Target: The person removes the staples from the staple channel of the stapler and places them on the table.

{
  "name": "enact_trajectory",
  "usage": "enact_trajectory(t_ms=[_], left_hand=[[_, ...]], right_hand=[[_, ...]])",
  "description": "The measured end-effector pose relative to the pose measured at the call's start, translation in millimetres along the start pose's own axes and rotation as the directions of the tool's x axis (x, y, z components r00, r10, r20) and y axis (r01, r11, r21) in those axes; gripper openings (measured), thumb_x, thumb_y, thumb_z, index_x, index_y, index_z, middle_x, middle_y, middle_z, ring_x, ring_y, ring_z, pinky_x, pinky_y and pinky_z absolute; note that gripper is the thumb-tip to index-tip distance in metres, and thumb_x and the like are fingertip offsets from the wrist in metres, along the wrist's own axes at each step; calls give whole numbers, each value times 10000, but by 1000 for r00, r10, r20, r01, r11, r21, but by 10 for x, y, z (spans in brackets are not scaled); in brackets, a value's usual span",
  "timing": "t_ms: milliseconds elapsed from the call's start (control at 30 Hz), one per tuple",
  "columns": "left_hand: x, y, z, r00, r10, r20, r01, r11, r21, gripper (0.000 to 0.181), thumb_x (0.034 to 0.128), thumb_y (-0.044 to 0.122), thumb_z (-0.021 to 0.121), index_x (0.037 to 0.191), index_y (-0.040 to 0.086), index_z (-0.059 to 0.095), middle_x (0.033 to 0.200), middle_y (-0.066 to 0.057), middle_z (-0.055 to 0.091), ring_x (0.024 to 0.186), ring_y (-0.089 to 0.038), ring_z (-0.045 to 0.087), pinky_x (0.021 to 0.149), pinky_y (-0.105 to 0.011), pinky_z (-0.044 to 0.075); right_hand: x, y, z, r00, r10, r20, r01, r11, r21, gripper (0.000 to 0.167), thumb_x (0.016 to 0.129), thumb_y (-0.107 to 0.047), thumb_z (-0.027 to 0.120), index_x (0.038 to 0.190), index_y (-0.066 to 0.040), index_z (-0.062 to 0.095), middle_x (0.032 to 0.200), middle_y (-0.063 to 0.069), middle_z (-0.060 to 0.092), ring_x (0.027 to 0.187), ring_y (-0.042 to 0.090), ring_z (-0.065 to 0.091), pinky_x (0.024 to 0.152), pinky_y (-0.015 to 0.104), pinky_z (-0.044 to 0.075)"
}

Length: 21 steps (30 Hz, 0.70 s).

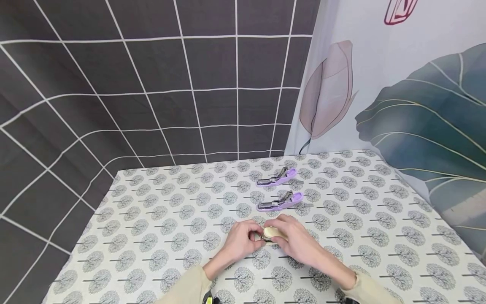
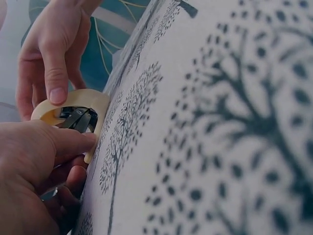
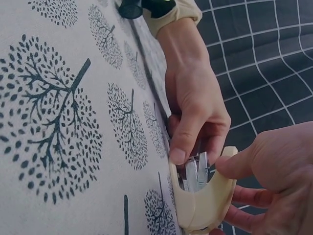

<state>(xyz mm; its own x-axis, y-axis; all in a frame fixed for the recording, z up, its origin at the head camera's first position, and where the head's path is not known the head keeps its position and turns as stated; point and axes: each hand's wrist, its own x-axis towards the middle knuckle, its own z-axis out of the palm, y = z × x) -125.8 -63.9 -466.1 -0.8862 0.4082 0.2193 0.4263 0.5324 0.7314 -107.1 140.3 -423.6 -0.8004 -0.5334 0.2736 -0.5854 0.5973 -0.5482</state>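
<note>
Head view: left hand (image 1: pixel 240 240) and right hand (image 1: pixel 298 235) pinch an open cream stapler (image 3: pixel 198 209), on the near side of two purple staplers (image 1: pixel 280 206) (image 1: pixel 278 181); should either grip slip, its lid (image 1: pixel 271 232) could snap down.

The head view looks forward and down; both wrist views share the stapler (image 3: pixel 203 208) up close.

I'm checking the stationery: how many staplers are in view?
3: the cream stapler nearest the camera, one purple stapler just beyond it, and a second purple stapler farthest back.
</note>
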Motion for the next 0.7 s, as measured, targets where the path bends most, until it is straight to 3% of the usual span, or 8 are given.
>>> enact_trajectory(t_ms=[233,500,700], left_hand=[[0,6,-2,1000,-13,7,13,1000,-11,185,738,78,864,892,83,762,825,51,697,572,59,476,595,-158,424],[-13,11,-3,999,-48,6,48,999,-21,199,732,61,867,904,80,768,829,56,699,561,50,471,561,-165,423],[-7,26,2,998,-64,9,64,998,0,188,746,97,864,910,118,775,779,85,667,557,55,457,626,-171,397]], right_hand=[[-24,42,-12,999,-36,-27,38,993,107,393,816,95,711,1196,-7,700,958,21,652,821,71,575,735,259,547],[-62,96,-69,999,10,-51,2,974,227,376,831,86,696,1203,35,668,1017,79,671,838,156,648,762,260,568],[-156,225,-22,986,12,-165,45,941,335,389,824,88,714,1208,66,653,1038,124,674,836,160,661,718,280,587]])
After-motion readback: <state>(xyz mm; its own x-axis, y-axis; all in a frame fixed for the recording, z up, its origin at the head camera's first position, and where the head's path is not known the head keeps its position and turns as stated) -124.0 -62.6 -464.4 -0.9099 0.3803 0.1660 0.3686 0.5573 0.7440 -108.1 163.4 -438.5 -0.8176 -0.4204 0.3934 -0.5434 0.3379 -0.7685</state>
